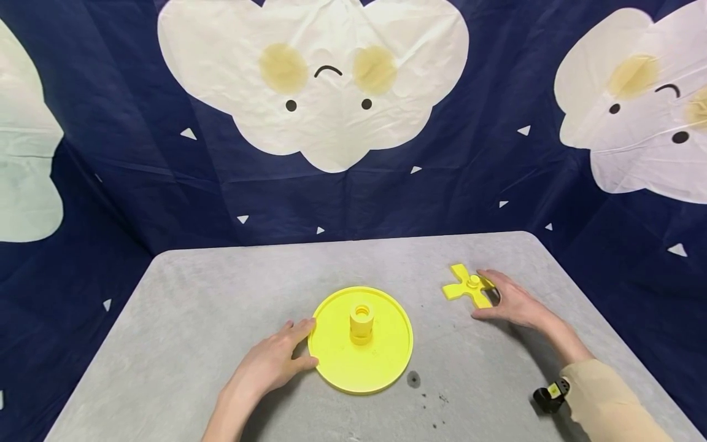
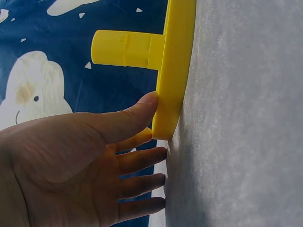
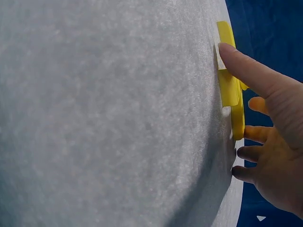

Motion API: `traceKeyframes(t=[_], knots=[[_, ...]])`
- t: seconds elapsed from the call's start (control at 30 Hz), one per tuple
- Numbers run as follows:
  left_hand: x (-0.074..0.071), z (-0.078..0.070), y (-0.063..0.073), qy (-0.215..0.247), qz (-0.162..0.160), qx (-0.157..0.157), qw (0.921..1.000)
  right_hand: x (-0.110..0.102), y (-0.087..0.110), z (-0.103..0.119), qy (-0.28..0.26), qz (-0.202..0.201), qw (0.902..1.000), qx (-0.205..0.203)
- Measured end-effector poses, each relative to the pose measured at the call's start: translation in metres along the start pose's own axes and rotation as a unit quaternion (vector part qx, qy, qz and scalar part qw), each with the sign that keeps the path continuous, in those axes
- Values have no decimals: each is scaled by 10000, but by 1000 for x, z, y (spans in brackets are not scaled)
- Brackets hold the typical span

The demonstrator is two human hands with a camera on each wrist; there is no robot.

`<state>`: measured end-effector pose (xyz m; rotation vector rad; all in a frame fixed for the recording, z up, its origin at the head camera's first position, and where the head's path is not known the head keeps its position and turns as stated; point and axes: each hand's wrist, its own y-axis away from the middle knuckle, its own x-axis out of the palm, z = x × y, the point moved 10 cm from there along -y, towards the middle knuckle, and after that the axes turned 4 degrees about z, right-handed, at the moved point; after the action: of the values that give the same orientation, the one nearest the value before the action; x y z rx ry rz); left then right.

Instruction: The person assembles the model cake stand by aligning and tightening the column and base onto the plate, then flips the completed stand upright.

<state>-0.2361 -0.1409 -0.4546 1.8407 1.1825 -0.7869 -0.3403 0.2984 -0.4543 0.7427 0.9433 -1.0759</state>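
On the grey table lies a round yellow disc (image 1: 386, 362) with a raised rim, and a hollow yellow post (image 1: 361, 322) stands upright at its centre. My left hand (image 1: 270, 363) is at the disc's left edge. In the left wrist view its thumb touches the rim (image 2: 169, 94), while the other fingers stretch straight toward the tabletop. Farther right lies a flat yellow cross-shaped piece (image 1: 457, 290) with a small round knob (image 1: 474, 280) in its middle. Around its right side my right hand (image 1: 513, 301) spreads thumb and fingers; contact with the piece is unclear. The hand hides some of its arms.
The grey table (image 1: 221, 288) has rounded back corners. Dark spots (image 1: 413, 379) mark its surface in front of the disc. A small black device (image 1: 550, 396) sits at the right sleeve (image 1: 607, 393). A navy curtain (image 1: 342, 202) with white clouds hangs behind and at the sides.
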Motion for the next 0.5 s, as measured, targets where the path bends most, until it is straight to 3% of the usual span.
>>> traceKeyframes(t=[0.2,0.5], knots=[[0,-1,1,10,-43,27,10000,3,1,-2,21,144,9999,43],[-1,-2,2,83,-127,137,9998,0,1,-2,-112,-103,9999,33]])
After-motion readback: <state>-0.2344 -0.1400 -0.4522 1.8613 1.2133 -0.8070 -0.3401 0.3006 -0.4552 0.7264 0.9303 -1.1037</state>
